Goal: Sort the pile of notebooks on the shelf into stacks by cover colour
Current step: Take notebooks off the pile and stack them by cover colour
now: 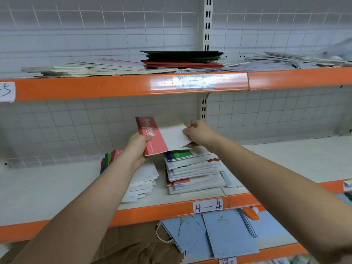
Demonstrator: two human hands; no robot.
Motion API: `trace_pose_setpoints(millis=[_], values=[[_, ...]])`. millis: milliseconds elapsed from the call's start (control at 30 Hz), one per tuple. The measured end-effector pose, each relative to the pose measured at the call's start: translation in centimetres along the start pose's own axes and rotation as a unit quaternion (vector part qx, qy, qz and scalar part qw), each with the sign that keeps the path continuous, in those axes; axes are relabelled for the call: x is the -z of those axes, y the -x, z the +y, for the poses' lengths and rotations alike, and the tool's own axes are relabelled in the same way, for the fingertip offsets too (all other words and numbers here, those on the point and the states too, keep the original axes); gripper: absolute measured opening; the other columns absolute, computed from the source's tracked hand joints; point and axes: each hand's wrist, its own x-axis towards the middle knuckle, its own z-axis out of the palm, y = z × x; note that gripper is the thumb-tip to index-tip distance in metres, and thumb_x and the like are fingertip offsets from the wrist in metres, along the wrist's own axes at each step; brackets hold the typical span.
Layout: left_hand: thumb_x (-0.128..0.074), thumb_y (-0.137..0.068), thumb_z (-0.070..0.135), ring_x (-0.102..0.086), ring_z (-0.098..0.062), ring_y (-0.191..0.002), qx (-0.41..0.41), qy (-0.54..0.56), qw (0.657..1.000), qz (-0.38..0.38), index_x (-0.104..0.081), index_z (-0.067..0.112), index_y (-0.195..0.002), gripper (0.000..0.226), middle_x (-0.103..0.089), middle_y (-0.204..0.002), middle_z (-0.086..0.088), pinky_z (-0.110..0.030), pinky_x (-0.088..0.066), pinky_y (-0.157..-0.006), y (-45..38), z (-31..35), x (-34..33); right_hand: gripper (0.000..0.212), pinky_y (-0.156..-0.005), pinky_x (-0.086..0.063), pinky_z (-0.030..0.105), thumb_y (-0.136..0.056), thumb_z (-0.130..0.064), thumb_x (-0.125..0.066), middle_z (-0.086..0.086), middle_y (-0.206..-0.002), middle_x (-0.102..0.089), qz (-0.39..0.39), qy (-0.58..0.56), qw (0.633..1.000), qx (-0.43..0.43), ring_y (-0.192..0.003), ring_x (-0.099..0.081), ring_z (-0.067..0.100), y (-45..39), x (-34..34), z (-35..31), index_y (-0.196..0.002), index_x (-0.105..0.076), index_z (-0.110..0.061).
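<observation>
The middle shelf [57, 189], white with an orange front lip, carries a paper tag reading "4 — 4" [207, 206]; everything below is placed from that tag. Far above it runs the upper shelf [114, 86], also orange-edged, holding loose pale notebooks and a neat dark green and red stack [182, 59]. Below the tag, on the lowest level, lie light blue paper bags [226, 233] with cord handles over brown paper, and an orange-and-white object just right of the tag, too small to identify.

Directly above the tag and slightly left sits the unsorted pile of notebooks [192, 172] — mixed covers, white, green, red and blue edges showing, slumped unevenly. Further left of the tag is a lower, fanned stack [144, 180] of white covers with small blue print, with a few red, green and blue spines [108, 159] behind it, partly hidden by the left forearm.

Held in the air above the pile is a red-and-white notebook [162, 136], tilted. The left hand [138, 147] grips its red spine edge, thumb on top; the right hand [198, 132] pinches the white corner at the opposite side — fingers curled over it.
</observation>
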Motion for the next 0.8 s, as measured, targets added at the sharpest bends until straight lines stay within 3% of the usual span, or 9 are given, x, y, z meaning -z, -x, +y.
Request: trace_pose_setpoints(millis=[133, 200, 267, 400, 533, 667, 733, 800], values=[[-0.045, -0.093, 0.002, -0.062, -0.022, -0.085, -0.013, -0.015, 0.999, 0.050, -0.051, 0.017, -0.116, 0.028, -0.064, -0.099, -0.007, -0.032, -0.049, -0.065, -0.2, 0.1, 2.8, 0.026, -0.074, -0.050, 0.033, -0.092, -0.026, -0.058, 0.011, -0.093, -0.066, 0.060, 0.203, 0.976, 0.049, -0.084, -0.062, 0.025, -1.2, 1.3, 0.9, -0.099, -0.063, -0.001], [-0.045, -0.093, 0.002, -0.062, -0.022, -0.079, -0.017, -0.033, 0.996, 0.075, -0.051, 0.017, -0.114, 0.027, -0.064, -0.094, -0.007, -0.030, -0.047, -0.063, -0.2, 0.0, 4.5, 0.049, -0.081, -0.051, 0.035, -0.088, -0.044, -0.062, 0.014, -0.109, -0.067, 0.069, 0.317, 0.946, 0.015, -0.097, -0.063, 0.028, -1.6, 1.9, 1.6, -0.110, -0.063, -0.001], [-0.045, -0.093, 0.003, -0.060, -0.021, -0.072, -0.014, -0.080, 0.991, 0.108, -0.051, 0.017, -0.112, 0.025, -0.062, -0.085, -0.006, -0.029, -0.044, -0.059, -0.2, -0.3, 6.2, 0.075, -0.079, -0.047, 0.032, -0.078, -0.066, -0.060, 0.011, -0.120, -0.063, 0.055, 0.412, 0.909, -0.037, -0.105, -0.060, 0.028, -1.6, 2.2, 2.3, -0.121, -0.058, -0.005], [-0.043, -0.095, 0.009, -0.063, -0.031, -0.076, 0.013, -0.239, 0.959, 0.152, -0.055, 0.008, -0.112, 0.021, -0.065, -0.089, -0.013, -0.033, -0.050, -0.066, -0.3, -1.5, 9.0, 0.095, -0.086, -0.044, 0.035, -0.070, -0.079, -0.055, 0.009, -0.135, -0.054, 0.026, 0.453, 0.888, -0.077, -0.119, -0.052, 0.030, -1.7, 2.3, 3.1, -0.134, -0.048, -0.009], [-0.052, -0.095, 0.022, -0.062, -0.039, -0.100, 0.054, -0.485, 0.853, 0.185, -0.056, 0.001, -0.117, 0.030, -0.062, -0.114, -0.021, -0.036, -0.049, -0.079, -0.2, -2.6, 10.2, 0.095, -0.095, -0.044, 0.039, -0.072, -0.077, -0.055, 0.010, -0.138, -0.051, 0.018, 0.470, 0.878, -0.092, -0.122, -0.051, 0.031, -1.8, 2.1, 2.7, -0.136, -0.045, -0.009], [-0.067, -0.084, 0.040, -0.052, -0.033, -0.117, 0.049, -0.605, 0.756, 0.245, -0.048, 0.008, -0.127, 0.057, -0.051, -0.127, -0.018, -0.043, -0.044, -0.096, 0.3, -3.0, 9.9, 0.084, -0.079, -0.046, 0.034, -0.073, -0.072, -0.060, 0.009, -0.125, -0.059, 0.048, 0.477, 0.874, -0.083, -0.105, -0.057, 0.027, -1.6, 1.8, 2.3, -0.127, -0.051, -0.009], [-0.068, -0.082, 0.044, -0.045, -0.032, -0.125, 0.026, -0.631, 0.733, 0.253, -0.044, 0.010, -0.131, 0.064, -0.047, -0.133, -0.016, -0.044, -0.038, -0.100, 0.4, -2.9, 9.6, 0.069, -0.074, -0.043, 0.031, -0.076, -0.056, -0.070, 0.009, -0.119, -0.059, 0.084, 0.445, 0.889, -0.064, -0.100, -0.057, 0.027, -1.7, 1.9, 2.2, -0.122, -0.051, -0.007], [-0.066, -0.083, 0.042, -0.043, -0.032, -0.126, 0.013, -0.633, 0.736, 0.241, -0.042, 0.012, -0.133, 0.063, -0.046, -0.134, -0.015, -0.043, -0.035, -0.101, 0.3, -2.9, 9.1, 0.051, -0.076, -0.042, 0.031, -0.082, -0.032, -0.070, 0.012, -0.120, -0.056, 0.117, 0.409, 0.904, -0.040, -0.106, -0.056, 0.030, -1.8, 2.3, 2.1, -0.120, -0.049, -0.004]])
